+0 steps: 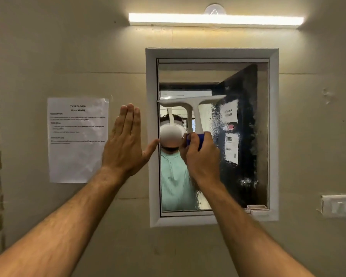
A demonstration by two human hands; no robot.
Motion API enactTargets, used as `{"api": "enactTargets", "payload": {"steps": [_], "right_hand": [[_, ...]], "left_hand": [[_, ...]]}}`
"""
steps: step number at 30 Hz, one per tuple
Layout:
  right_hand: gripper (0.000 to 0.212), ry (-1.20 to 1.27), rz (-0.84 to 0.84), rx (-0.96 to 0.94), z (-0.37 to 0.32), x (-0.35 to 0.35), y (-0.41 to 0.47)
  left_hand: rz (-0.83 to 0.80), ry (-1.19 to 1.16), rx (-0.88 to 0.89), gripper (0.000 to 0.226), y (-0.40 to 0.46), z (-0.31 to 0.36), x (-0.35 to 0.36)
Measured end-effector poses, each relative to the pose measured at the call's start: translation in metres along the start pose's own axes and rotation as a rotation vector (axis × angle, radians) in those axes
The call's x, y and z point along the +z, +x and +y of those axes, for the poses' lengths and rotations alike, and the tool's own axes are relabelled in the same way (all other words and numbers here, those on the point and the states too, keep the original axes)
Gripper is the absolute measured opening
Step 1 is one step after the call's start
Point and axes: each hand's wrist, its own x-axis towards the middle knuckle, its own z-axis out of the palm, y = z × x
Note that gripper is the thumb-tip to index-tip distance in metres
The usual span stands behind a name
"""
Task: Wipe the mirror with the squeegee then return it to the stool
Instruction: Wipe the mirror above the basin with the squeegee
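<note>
A mirror [242, 136] in a white frame [212, 52] hangs on the beige wall. My right hand [203, 156] grips the blue handle of a white T-shaped squeegee [192, 105], whose blade lies roughly level against the left half of the glass at mid-height. My left hand [126, 142] is flat and open against the wall just left of the frame, its thumb touching the frame's edge. Wet streaks show on the glass right of the blade. The stool is out of view.
A printed task sheet [78, 139] is taped to the wall left of the mirror. A tube light [216, 19] glows above it. A white switch plate [340, 205] sits at the lower right, and small white boxes [257, 207] rest on the frame's bottom right ledge.
</note>
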Motion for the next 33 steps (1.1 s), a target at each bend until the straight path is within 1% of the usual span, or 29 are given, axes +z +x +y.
{"api": "enactTargets", "payload": {"steps": [2, 6, 8, 11, 13, 16, 19, 22, 25, 28, 31, 33], "right_hand": [[0.032, 0.032, 0.020, -0.019, -0.016, -0.002, 0.015], [0.040, 0.187, 0.031, -0.047, -0.049, 0.001, 0.054], [0.038, 0.194, 0.021, -0.043, -0.054, 0.004, 0.062], [0.031, 0.138, 0.031, -0.015, -0.045, 0.007, 0.049], [0.031, 0.116, 0.021, 0.010, -0.029, 0.010, 0.034], [0.032, 0.085, 0.035, -0.005, -0.016, 0.008, 0.023], [0.034, 0.139, 0.078, -0.032, -0.031, 0.006, 0.042], [0.042, 0.234, 0.064, -0.055, -0.053, 0.005, 0.065], [0.036, 0.238, 0.052, -0.034, -0.056, 0.006, 0.072], [0.028, 0.169, 0.041, -0.002, -0.041, 0.009, 0.053], [0.031, 0.110, 0.021, 0.027, -0.018, 0.012, 0.028], [0.034, 0.120, 0.025, 0.029, -0.016, 0.011, 0.018]], "left_hand": [[0.007, 0.001, 0.000, 0.100, 0.005, -0.001, -0.002], [0.036, -0.029, -0.007, 0.099, 0.013, 0.000, -0.005], [0.038, -0.039, -0.004, 0.099, 0.014, 0.001, -0.004], [0.031, -0.046, -0.002, 0.099, 0.011, 0.001, -0.001], [0.030, -0.045, 0.000, 0.099, 0.008, -0.001, 0.001], [0.020, -0.032, 0.006, 0.100, 0.006, -0.004, 0.002], [0.017, -0.031, 0.006, 0.099, 0.010, -0.004, 0.001], [0.034, -0.034, 0.005, 0.099, 0.013, -0.002, 0.002], [0.044, -0.032, 0.017, 0.098, 0.014, 0.000, 0.004], [0.048, -0.027, 0.028, 0.098, 0.011, 0.001, 0.005], [0.030, -0.022, 0.026, 0.099, 0.007, 0.001, 0.003], [0.020, -0.013, 0.019, 0.099, 0.006, 0.000, 0.004]]}}
